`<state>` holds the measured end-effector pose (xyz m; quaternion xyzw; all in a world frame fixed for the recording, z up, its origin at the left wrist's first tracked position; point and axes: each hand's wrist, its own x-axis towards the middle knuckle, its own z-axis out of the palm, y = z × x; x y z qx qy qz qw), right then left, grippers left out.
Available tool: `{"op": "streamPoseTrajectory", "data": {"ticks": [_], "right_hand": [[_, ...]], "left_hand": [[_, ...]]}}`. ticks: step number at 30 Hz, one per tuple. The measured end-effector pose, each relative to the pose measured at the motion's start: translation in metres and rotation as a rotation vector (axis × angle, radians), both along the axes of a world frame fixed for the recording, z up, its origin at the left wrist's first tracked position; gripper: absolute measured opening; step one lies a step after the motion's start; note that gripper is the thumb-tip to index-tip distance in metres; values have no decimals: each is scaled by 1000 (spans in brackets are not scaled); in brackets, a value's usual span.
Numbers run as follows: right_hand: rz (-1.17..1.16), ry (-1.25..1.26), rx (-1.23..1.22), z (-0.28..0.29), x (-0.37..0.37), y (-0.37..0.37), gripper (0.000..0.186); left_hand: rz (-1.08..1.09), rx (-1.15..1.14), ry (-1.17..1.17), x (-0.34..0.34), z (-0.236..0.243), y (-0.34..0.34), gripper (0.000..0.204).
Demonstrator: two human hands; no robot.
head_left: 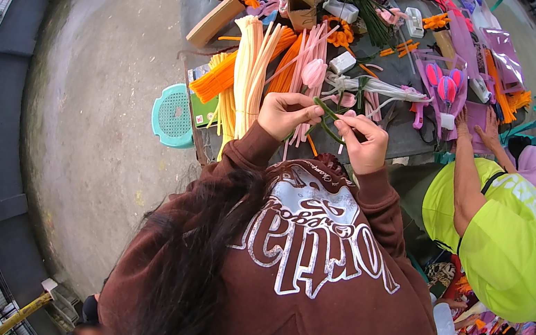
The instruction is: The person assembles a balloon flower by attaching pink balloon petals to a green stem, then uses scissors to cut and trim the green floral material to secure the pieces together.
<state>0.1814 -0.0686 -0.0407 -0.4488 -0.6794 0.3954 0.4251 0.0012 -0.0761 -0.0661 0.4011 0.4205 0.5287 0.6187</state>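
Observation:
A green pipe cleaner [328, 130], bent into a curve, is held between my two hands near the front edge of the table. My left hand [285, 115] pinches it with thumb and forefinger at its upper end. Facing it, my right hand [365, 143] has thumb and fingers closed on another part of the same stem. Just beyond my fingers lies a pink tulip made of fuzzy stems [314, 73]. Bundles of peach pipe cleaners [250, 59], orange pipe cleaners [213, 82] and pink pipe cleaners [311, 42] lie beside and behind my left hand.
The grey-topped table [398, 143] carries white stems [389, 90], dark green stems [360, 3], a cardboard box [301, 11] and wrapped tulips [447, 87]. A co-worker in a yellow-green shirt [502, 240] reaches onto it at right. A teal stool [174, 115] stands at left.

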Motion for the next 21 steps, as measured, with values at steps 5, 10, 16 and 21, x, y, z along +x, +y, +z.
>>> {"op": "streamPoseTrajectory", "data": {"ticks": [5, 10, 16, 21], "right_hand": [[6, -20, 39, 0, -1, 0, 10], [-1, -47, 25, -5, -4, -2, 9], [-31, -16, -38, 0, -12, -7, 7], [8, -234, 249, -1, -15, -4, 26]], "left_hand": [[19, -10, 1, 2, 10, -2, 16], [-15, 27, 4, 0, 9, -3, 18], [13, 70, 46, 2, 3, -5, 15], [69, 19, 118, -1, 6, -5, 13]]}}
